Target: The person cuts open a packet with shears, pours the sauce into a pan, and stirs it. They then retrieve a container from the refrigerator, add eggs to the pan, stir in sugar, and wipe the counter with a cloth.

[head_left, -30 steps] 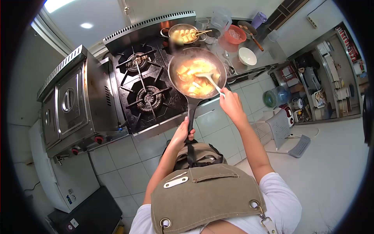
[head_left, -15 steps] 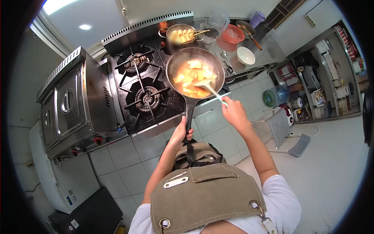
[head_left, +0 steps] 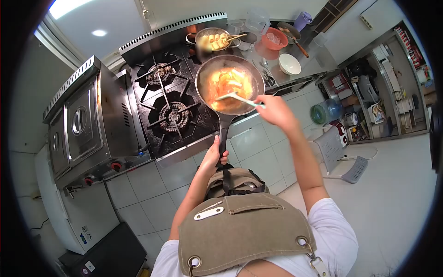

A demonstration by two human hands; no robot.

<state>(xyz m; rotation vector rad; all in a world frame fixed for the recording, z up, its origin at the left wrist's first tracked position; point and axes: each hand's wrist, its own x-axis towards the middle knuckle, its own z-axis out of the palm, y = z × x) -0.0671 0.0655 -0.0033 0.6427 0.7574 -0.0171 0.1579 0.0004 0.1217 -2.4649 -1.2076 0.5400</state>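
A dark frying pan sits on the front right of the stove, with chunky food in orange-red sauce inside it. My left hand is wrapped round the pan's black handle. In my right hand is a pale spatula, gripped by its handle. The spatula's head reaches into the sauce at the pan's near left part. Motion blurs the food, so single pieces are hard to make out.
Behind the pan stands a pot of skewered food. On the right counter are a white bowl, a red bowl, a wooden-handled pan and a purple jug. Gas burners lie left; a grey chair stands at right.
My right hand has moved slightly left and up, and the spatula's head has swept left through the food. The pieces in the sauce have shifted. My left hand stays on the handle.
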